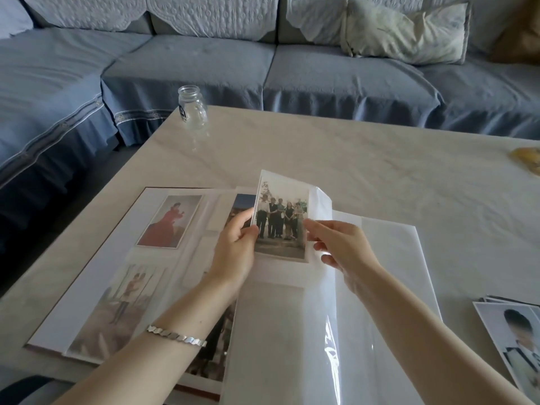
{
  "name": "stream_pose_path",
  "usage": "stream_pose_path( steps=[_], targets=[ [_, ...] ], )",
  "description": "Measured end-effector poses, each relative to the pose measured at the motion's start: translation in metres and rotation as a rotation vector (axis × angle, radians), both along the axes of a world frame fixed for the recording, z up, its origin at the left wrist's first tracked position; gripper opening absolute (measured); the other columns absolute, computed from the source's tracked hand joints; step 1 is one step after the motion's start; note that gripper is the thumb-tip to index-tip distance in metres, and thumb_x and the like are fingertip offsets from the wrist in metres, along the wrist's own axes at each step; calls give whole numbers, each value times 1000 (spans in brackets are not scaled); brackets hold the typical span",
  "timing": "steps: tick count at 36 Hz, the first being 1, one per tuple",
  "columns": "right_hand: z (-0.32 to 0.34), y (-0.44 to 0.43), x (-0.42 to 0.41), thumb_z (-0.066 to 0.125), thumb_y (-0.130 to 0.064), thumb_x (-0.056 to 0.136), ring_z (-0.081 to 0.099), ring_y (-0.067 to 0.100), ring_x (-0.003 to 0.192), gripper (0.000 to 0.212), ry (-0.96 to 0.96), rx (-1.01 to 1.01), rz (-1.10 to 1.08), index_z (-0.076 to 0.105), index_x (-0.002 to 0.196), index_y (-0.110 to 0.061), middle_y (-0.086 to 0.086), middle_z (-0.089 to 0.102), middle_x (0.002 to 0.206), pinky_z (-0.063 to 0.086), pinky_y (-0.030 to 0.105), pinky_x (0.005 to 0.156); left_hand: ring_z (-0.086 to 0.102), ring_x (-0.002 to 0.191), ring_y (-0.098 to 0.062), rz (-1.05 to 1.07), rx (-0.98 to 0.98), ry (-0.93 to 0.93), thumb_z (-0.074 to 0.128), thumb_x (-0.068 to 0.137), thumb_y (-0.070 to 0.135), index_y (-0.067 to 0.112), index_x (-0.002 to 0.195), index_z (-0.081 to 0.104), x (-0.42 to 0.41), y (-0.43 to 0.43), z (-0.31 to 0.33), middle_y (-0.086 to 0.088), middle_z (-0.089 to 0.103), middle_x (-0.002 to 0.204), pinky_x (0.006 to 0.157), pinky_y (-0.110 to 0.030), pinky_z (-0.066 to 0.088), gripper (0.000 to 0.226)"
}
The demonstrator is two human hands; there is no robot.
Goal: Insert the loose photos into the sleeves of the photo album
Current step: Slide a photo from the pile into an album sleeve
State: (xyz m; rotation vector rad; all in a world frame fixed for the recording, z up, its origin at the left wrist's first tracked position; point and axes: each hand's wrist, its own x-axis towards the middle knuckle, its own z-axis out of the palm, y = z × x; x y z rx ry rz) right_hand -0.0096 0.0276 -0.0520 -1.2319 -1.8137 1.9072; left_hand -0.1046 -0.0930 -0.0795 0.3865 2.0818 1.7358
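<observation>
An open photo album (pixel 96 276) lies on the table in front of me, its left page holding a photo of a figure in red and another below it. One white sleeve page (pixel 292 331) is lifted upright in the middle. A group photo (pixel 280 220) of several standing people sits at the top of that page. My left hand (pixel 236 247) pinches the photo's left edge between thumb and fingers. My right hand (pixel 342 247) pinches the right edge of the photo and the clear sleeve. Whether the photo is inside the sleeve is unclear.
A stack of loose photos (pixel 514 334) lies at the table's right edge. An empty glass jar (pixel 191 108) stands at the far left corner of the pale table (pixel 350 159). A yellowish object (pixel 527 157) sits far right. A blue sofa with a cushion runs behind.
</observation>
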Motion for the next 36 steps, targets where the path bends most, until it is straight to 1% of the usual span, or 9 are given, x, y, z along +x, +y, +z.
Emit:
stream_pose_path(
  steps=[7,10,12,15,18,22,27,31,36],
  targets=[
    [-3,-2,-4,74,-17,79,54,8,57,12,61,23,-100,63,77,-16,0,61,65,44,10,50,51,120,-13,-10,-15,3,44,96,3,16,131,52,0,1,-1,-1,56,131,108,-31,35,38],
    [-2,-1,-4,73,-10,80,55,7,54,7,107,-74,-118,66,79,-10,2,61,64,54,17,65,54,118,-16,-8,-17,2,44,96,3,15,130,53,0,1,-1,-4,58,129,108,-34,37,37],
    [-1,0,-4,64,-4,85,56,11,59,5,137,-145,-116,67,82,-6,6,61,67,56,22,65,54,118,-18,-10,-22,11,44,96,2,14,129,54,-1,0,-1,-5,59,127,107,-33,37,37],
    [1,3,-2,44,7,89,60,13,60,26,186,-222,-87,66,84,-6,5,66,66,53,18,56,53,116,-14,-19,-47,42,43,96,2,11,130,53,-3,-1,-2,-3,57,129,97,-17,38,37],
    [1,5,1,46,8,90,64,9,61,25,203,-210,-4,67,90,-7,4,70,70,54,16,60,48,108,-6,-20,-69,55,43,97,4,10,132,51,-5,-3,-2,1,54,126,74,0,35,37],
    [-2,7,2,63,0,85,64,12,67,15,211,-207,46,68,95,-10,7,70,78,55,17,65,50,116,-10,-17,-69,50,43,97,5,11,133,51,-6,-5,-3,-2,53,134,89,-11,32,37],
    [-2,6,1,71,0,78,63,12,60,16,166,-135,2,68,88,-12,7,69,71,53,15,57,47,124,-10,-17,-36,28,42,98,5,14,133,50,-4,-5,-2,1,53,134,99,-16,32,38],
    [-2,7,-1,71,4,77,64,5,55,17,153,-110,7,68,85,-11,5,69,70,53,13,58,44,116,-1,6,9,-2,40,99,6,13,133,51,-3,-5,-1,10,50,123,96,-15,31,36],
    [-1,12,-1,70,9,75,64,5,54,18,146,-93,29,68,83,-7,4,68,65,53,13,57,48,119,-9,23,48,-63,42,98,6,12,131,53,-3,-1,0,6,55,123,103,-23,35,35]
  ],
)
